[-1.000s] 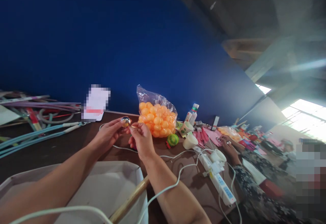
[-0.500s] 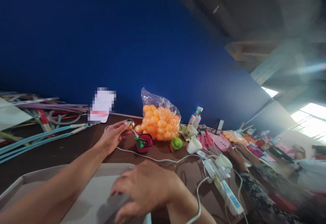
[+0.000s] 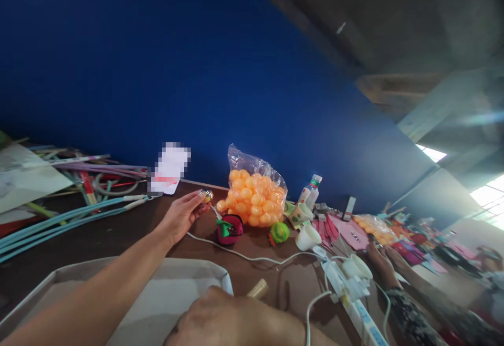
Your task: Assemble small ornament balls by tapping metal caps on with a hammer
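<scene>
Plainly, in the head view the left hand (image 3: 180, 220) holds a shiny gold-and-silver rounded piece (image 3: 208, 195) out over the brown counter (image 3: 271, 275), its thumb and fingers (image 3: 195, 199) closed around the near side. The piece sits right at those fingertips, on their far right side, and being round shows no clear long axis. Just right of it stands the clear plastic bag of orange balls (image 3: 258, 199); nearer the person, and to the right, lies an open magenta pouch with a green tab (image 3: 229, 234), the left hand being the closer one to both. The right hand (image 3: 232, 317) is well apart from the piece, low over the near right part of a shallow pale grey tray (image 3: 185, 275), with a light wooden stick (image 3: 259, 288) jutting out behind it. Its fingers are smeared and cut off by the bottom edge, so how far they are bent, and whether they grip anything, cannot be told. Most of the stick is hidden, the tray's near end is out of frame, and the pouch's contents are too small to make out.
</scene>
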Motion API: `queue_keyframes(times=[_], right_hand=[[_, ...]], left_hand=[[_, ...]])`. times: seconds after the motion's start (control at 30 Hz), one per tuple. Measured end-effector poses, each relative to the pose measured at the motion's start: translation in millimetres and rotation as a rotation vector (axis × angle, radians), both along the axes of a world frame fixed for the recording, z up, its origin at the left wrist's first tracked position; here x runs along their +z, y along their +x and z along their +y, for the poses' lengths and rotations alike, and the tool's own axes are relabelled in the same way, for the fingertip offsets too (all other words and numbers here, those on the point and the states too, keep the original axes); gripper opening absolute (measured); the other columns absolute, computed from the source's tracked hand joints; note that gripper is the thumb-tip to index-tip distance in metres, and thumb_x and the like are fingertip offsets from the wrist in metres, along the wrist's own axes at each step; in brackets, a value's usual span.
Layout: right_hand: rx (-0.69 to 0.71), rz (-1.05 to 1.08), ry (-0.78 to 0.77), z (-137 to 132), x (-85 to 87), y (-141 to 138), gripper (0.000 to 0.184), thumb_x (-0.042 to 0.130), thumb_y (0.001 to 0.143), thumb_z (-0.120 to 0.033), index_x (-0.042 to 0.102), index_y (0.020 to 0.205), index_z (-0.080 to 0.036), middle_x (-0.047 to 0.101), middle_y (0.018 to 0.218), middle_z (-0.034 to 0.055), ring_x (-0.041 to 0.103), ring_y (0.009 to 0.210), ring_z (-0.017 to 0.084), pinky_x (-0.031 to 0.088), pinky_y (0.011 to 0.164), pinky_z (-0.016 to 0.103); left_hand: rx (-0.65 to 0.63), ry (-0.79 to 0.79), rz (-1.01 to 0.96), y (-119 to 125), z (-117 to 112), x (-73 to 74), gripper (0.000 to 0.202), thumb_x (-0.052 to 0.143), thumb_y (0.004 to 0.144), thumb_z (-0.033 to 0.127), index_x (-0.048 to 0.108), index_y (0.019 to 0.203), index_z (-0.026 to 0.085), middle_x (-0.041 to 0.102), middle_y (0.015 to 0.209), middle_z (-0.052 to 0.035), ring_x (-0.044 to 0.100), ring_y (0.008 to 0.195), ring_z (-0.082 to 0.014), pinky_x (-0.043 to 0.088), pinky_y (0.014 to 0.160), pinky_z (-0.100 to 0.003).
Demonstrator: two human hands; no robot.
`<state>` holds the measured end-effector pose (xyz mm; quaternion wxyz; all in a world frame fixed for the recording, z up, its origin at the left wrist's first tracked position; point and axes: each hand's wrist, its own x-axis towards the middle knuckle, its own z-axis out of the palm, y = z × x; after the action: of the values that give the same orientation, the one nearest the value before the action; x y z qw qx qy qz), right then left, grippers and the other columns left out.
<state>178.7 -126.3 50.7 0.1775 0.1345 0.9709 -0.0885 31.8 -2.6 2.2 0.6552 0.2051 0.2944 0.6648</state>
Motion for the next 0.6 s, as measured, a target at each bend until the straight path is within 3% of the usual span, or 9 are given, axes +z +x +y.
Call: queue_keyframes(times=[0.13, 0.27, 0.4, 0.5, 0.6], right_hand=[[-0.002, 0.043, -0.019, -3.1, -22.2, 10.3, 0.016, 0.061, 0.09, -0.029, 0.065, 0.074, -0.025, 0.073, 0.071, -0.0016, 0.067, 0.062, 0.015, 0.042, 0.049, 0.025], [-0.031, 0.152, 0.107, 1.3, -33.0, 23.0, 0.025, 0.054, 0.095, -0.043, 0.066, 0.092, -0.022, 0.074, 0.088, 0.0027, 0.068, 0.079, 0.018, 0.046, 0.056, 0.028], [-0.205, 0.299, 0.026, 2.1, -5.7, 32.8, 0.026, 0.06, 0.092, -0.047, 0.066, 0.105, -0.025, 0.073, 0.095, 0.0014, 0.067, 0.086, 0.017, 0.048, 0.069, 0.026], [-0.442, 0.558, -0.044, 1.5, 19.9, 38.0, 0.021, 0.06, 0.093, -0.035, 0.066, 0.108, -0.023, 0.072, 0.095, 0.0018, 0.067, 0.087, 0.015, 0.048, 0.075, 0.023], [-0.671, 0.805, -0.073, 6.3, 29.7, 42.4, 0.017, 0.056, 0.095, -0.03, 0.065, 0.104, -0.02, 0.071, 0.092, 0.0033, 0.066, 0.081, 0.015, 0.048, 0.072, 0.023]], left_hand=[[0.001, -0.009, -0.022, 0.5, -0.7, 1.0, 0.011, 0.083, 0.072, 0.011, 0.077, 0.082, 0.011, 0.078, 0.083, -0.0088, 0.071, 0.068, -0.0129, 0.061, 0.067, -0.021], [0.003, -0.026, -0.024, 1.7, -2.1, 1.9, 0.01, 0.082, 0.073, 0.011, 0.077, 0.081, 0.011, 0.078, 0.083, -0.0089, 0.071, 0.066, -0.0124, 0.061, 0.066, -0.021], [0.02, -0.025, -0.004, 2.0, -2.3, 0.7, 0.01, 0.082, 0.073, 0.013, 0.076, 0.081, 0.012, 0.078, 0.085, -0.0094, 0.071, 0.068, -0.0131, 0.061, 0.067, -0.022], [0.019, -0.015, 0.019, 1.5, -1.1, -2.5, 0.012, 0.082, 0.074, 0.016, 0.077, 0.083, 0.012, 0.078, 0.088, -0.0096, 0.071, 0.069, -0.0134, 0.061, 0.068, -0.022], [0.01, -0.012, 0.031, 1.1, 0.4, -4.8, 0.014, 0.082, 0.074, 0.02, 0.077, 0.085, 0.012, 0.078, 0.089, -0.0092, 0.071, 0.07, -0.0136, 0.06, 0.069, -0.023]])
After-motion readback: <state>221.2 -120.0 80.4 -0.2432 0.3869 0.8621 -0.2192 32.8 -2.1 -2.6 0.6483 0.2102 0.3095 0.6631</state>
